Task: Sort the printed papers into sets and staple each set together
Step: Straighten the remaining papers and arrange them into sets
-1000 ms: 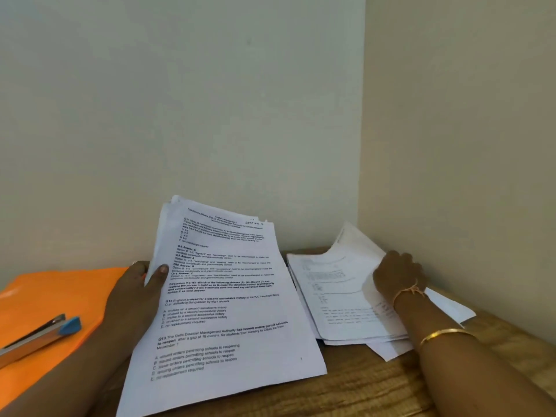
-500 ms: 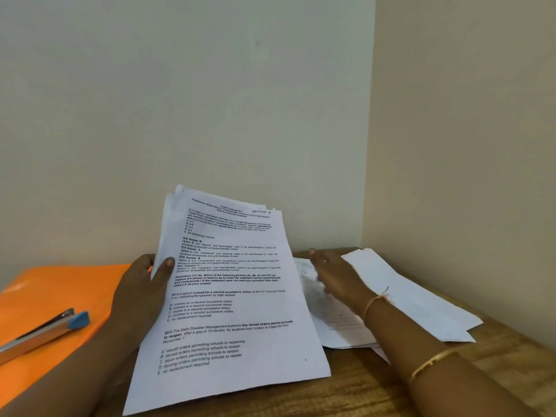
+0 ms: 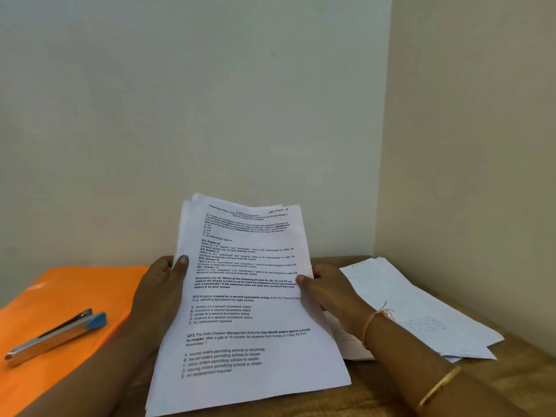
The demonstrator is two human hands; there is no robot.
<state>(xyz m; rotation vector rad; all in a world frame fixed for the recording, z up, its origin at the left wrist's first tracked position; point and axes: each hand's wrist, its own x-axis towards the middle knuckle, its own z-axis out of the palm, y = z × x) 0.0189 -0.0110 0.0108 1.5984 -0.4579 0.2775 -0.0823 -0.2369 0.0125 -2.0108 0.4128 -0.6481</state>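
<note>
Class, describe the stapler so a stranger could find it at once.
Look at the orange folder on the left of the wooden table. The stapler lies on it, left of the held papers. It is the only metal thing there: long, silver, with a blue tip.

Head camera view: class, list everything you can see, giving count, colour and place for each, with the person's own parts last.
paper stack: one, white with black print, centre, raised and tilted, held at both side edges.
loose paper pile: one, white, on the table at right.
folder: one, orange, flat at left.
stapler: one, silver with a blue end, lying on the folder.
table: one, brown wood, bare at lower right.
walls: two, pale, meeting at right.
bangle: one, gold, right forearm.
wrist thread: one, orange-pink, right wrist.
left hand: one, grips the stack's left edge.
right hand: one, grips the stack's right edge.
</note>
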